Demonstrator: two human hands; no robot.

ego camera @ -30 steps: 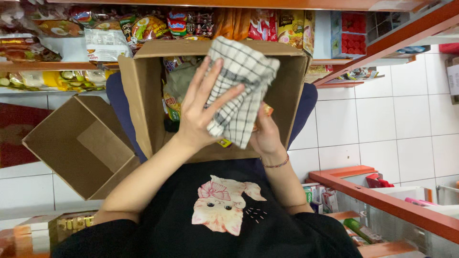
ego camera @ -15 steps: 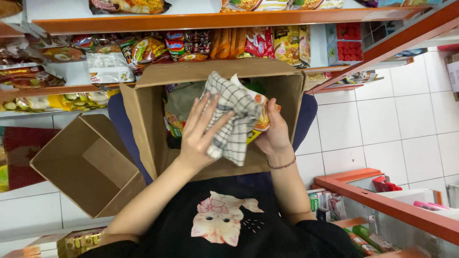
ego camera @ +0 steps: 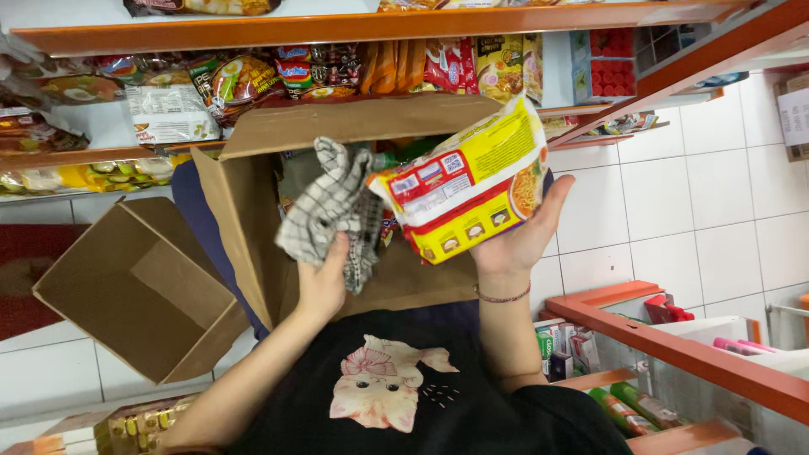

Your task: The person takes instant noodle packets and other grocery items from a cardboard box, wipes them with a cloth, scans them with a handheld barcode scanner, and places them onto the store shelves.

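The left hand (ego camera: pixel 324 282) is clamped on a crumpled black-and-white checked cloth (ego camera: pixel 330 206). Just beside it, the right hand (ego camera: pixel 522 240) grips a yellow multipack of instant noodles (ego camera: pixel 463 181), both above the open brown cardboard box (ego camera: pixel 253 219).

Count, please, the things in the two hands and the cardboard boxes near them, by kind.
Yellow noodle multipack, in the right hand: 1
Checked cloth, in the left hand: 1
Open cardboard boxes, large and small: 2
Total: 4
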